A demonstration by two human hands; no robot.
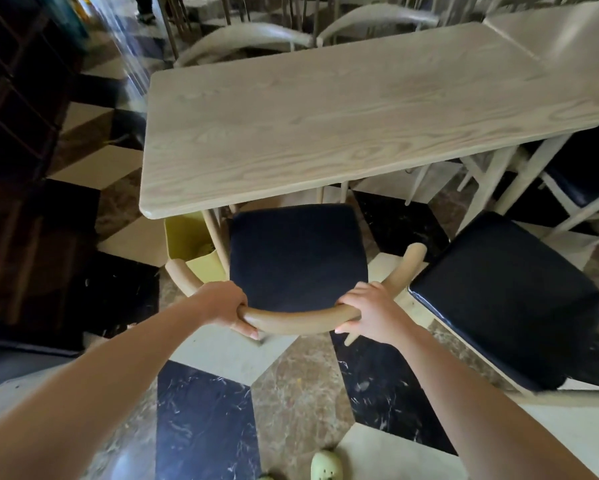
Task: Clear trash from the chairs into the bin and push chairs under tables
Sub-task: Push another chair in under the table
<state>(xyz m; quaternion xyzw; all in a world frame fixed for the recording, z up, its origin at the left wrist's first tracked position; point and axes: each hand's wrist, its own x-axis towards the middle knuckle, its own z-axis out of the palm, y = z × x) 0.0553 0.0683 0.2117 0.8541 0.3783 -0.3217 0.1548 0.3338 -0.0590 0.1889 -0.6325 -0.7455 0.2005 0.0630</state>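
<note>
The left hand [227, 308] and right hand [367, 311] grip the trash-free chair [296, 251], barely under the counter [325, 116] at twelve o'clock; second chair [499, 299], three o'clock, stands out.

The tabletop [343, 126] was pale, matt, grained wood. The chair [298, 317] had smooth wood and a dark cloth seat; the floor [201, 420] was glossy marble.

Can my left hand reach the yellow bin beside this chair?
Probably yes, once it lets go: the left hand grips the chair rail just short of the yellow bin, with only the rail's end between.
</note>
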